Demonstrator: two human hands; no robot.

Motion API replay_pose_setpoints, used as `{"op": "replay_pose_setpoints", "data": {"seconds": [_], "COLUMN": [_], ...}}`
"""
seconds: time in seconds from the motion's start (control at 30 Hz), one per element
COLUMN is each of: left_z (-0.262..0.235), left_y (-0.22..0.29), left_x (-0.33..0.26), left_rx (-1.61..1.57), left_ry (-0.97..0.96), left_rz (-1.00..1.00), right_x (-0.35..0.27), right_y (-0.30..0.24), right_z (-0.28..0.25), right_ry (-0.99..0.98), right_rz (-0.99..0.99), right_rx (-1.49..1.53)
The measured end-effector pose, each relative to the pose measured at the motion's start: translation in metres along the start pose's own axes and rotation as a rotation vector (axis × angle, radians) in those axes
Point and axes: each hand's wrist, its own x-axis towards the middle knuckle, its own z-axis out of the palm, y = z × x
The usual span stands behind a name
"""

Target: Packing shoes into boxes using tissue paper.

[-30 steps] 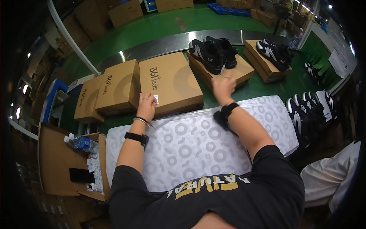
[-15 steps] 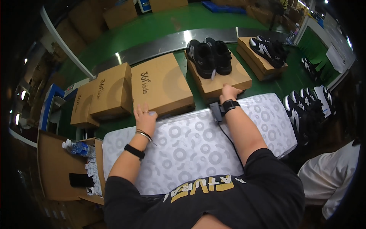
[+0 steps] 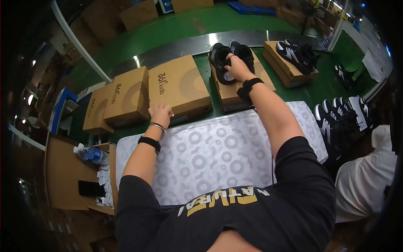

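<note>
My right hand [image 3: 238, 69] reaches over a pair of black sneakers [image 3: 219, 69] on a brown shoebox [image 3: 265, 84]. Its fingers are closed at the inner collar of the left sneaker, and the hand and wrist cover part of the right one. My left hand [image 3: 161, 114] is at the near edge of a larger closed brown shoebox [image 3: 187, 84], fingers apart, nothing visible in them. A black scanner-like device [image 3: 243, 95] is at my right wrist, partly hidden by the wristband.
White patterned padding [image 3: 214, 155] covers the surface before me. More shoeboxes [image 3: 128, 94] stand left. Black-and-white sneakers [image 3: 296, 56] lie on another box; several more [image 3: 331, 122] line the right side. A carton [image 3: 63, 176] with a bottle [image 3: 90, 154] sits left; a person in white [image 3: 365, 180] is at right.
My right hand has moved from the shoebox's near edge up and away to the sneakers on top. My left hand has shifted slightly up along its box edge.
</note>
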Motion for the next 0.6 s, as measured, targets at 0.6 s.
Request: {"op": "replay_pose_setpoints", "data": {"seconds": [0.6], "left_z": [0.059], "left_y": [-0.039], "left_x": [0.004], "left_rx": [0.130], "left_ry": [0.295], "left_rz": [0.097], "right_x": [-0.131], "right_y": [-0.124], "right_z": [-0.151], "right_ry": [-0.276], "right_rz": [-0.023], "right_rx": [1.204]}}
